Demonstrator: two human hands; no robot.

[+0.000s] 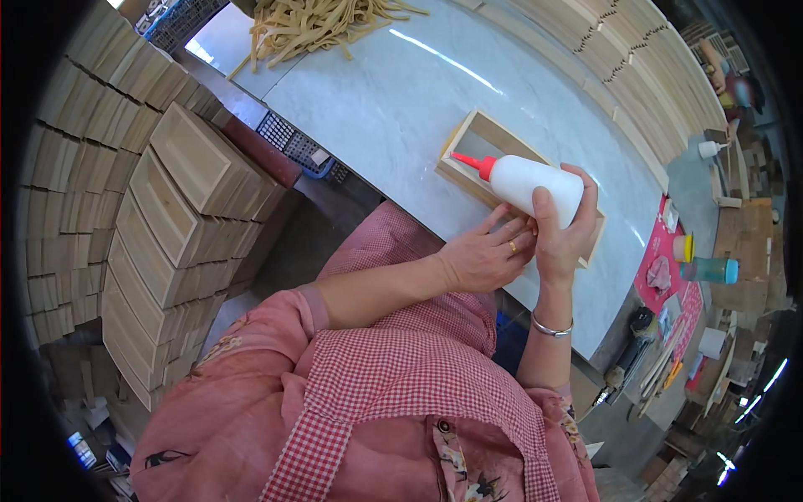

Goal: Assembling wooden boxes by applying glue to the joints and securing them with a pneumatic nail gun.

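My right hand (562, 222) is wrapped round a white squeeze bottle (535, 186), probably glue. The bottle lies tilted, its red nozzle (473, 163) pointing left over one end of a small rectangular wooden frame (478, 125). That frame rests on the pale marbled tabletop (376, 117), its middle partly covered by the bottle and my hands. Against the frame's near side, my left hand (493, 253), with a ring on it, has its fingers bent at the edge; some fingertips are hidden.
Pale wooden strips (314, 29) are heaped at the table's far left. Stacked wooden pieces (577, 50) line the far edge. Tall stacks of wooden trays (159, 243) stand left. At right are a teal bottle (709, 270), a pink cloth (659, 274) and a power tool (631, 351).
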